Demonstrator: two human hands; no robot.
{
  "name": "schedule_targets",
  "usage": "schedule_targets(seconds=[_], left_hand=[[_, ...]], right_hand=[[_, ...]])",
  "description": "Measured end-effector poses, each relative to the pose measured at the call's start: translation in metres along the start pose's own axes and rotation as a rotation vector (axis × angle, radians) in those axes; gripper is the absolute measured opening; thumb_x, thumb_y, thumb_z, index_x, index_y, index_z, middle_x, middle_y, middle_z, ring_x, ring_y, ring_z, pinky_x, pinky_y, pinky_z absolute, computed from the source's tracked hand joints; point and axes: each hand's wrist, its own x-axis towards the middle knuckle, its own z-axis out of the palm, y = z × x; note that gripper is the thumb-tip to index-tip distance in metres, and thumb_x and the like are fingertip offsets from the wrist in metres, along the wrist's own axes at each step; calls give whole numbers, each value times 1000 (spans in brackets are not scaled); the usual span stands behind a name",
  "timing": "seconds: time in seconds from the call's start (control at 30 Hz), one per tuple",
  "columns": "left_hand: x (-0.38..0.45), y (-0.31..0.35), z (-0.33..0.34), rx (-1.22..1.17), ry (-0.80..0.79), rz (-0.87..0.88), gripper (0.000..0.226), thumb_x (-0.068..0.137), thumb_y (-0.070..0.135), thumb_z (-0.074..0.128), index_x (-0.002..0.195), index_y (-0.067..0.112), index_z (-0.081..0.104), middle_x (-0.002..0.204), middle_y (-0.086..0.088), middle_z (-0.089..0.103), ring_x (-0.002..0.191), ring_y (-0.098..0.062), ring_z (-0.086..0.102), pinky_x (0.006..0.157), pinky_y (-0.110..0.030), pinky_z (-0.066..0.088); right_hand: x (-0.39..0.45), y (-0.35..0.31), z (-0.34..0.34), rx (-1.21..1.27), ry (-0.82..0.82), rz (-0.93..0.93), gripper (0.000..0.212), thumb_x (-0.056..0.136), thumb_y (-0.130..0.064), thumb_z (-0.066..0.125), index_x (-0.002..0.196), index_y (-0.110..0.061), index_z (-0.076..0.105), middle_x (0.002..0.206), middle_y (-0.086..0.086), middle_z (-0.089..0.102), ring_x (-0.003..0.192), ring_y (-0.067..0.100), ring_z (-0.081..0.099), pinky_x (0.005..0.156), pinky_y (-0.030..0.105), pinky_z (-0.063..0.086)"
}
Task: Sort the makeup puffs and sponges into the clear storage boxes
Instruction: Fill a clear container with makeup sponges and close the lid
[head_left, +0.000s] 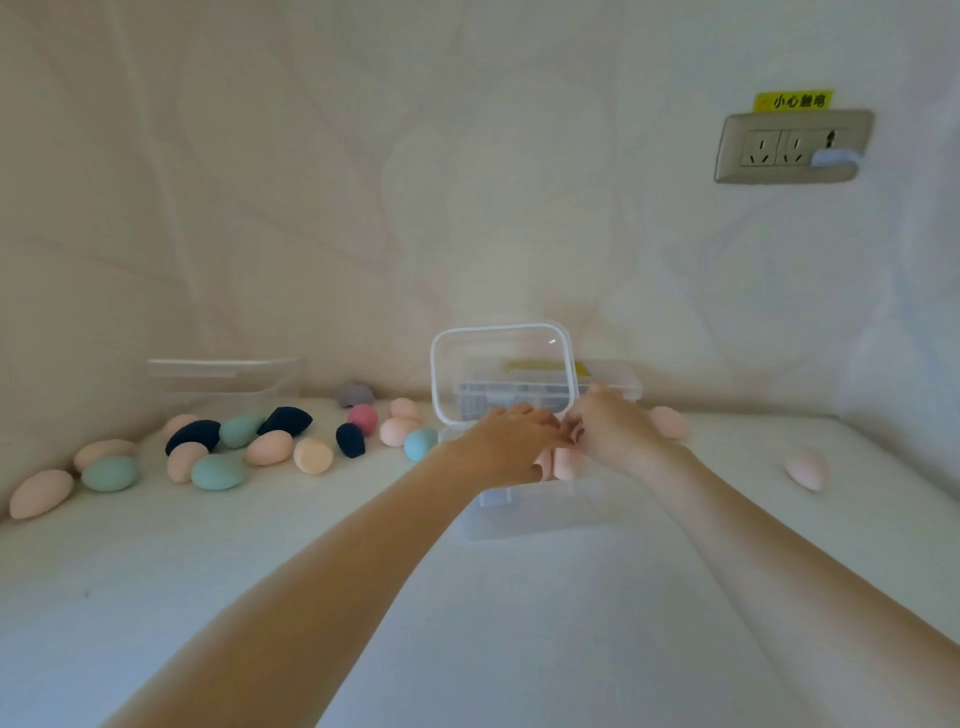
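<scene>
Your left hand (511, 441) and right hand (610, 428) meet over open clear box (519, 514); grips unclear. Above-right, socket (792, 147) sticker (793, 100) reads "小心触电".

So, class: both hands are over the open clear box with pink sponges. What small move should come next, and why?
Probably lower the pink sponges into the clear box and let go. Both the left hand and the right hand meet above it, its lid stands open, and many sponges wait on the table.

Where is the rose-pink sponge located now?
In the head view the rose-pink sponge lies left of the open clear box, near the wall, below a grey sponge.
</scene>
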Motion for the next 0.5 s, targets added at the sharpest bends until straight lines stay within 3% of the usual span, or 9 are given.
schedule_targets(seconds=[0.1, 0.2, 0.3, 0.5], left_hand=[[4, 1, 1, 4, -17, 11, 48, 92, 14, 45, 138, 30, 42, 139, 0, 46, 124, -24, 42, 104, -36, 33], [13, 4, -3, 61, 33, 13, 45, 93, 11, 39, 133, 31, 48, 129, -1, 55, 119, -23, 46, 103, -35, 31], [23, 0, -4, 87, 39, 15, 42, 95, 12, 37, 129, 32, 52, 124, -1, 58, 115, -23, 46, 99, -34, 29], [29, 2, 4, 118, 133, 100, 29, 95, 19, 41, 120, 24, 54, 119, -1, 56, 115, -22, 42, 99, -31, 27]], right_hand=[[8, 15, -4, 321, 212, 75, 26, 88, -3, 50, 91, -9, 75, 92, 8, 68, 87, 24, 60, 75, 24, 41], [19, 43, -12, 455, 578, 330, 26, 85, -2, 49, 92, -7, 73, 101, 13, 68, 96, 32, 60, 75, 28, 45], [31, 64, -1, 285, 424, 455, 29, 91, -13, 48, 111, -4, 67, 124, 20, 54, 118, 38, 45, 94, 40, 45], [41, 86, 31, -57, 160, 516, 37, 95, -19, 41, 129, -12, 53, 145, 15, 29, 137, 35, 19, 111, 41, 21]])
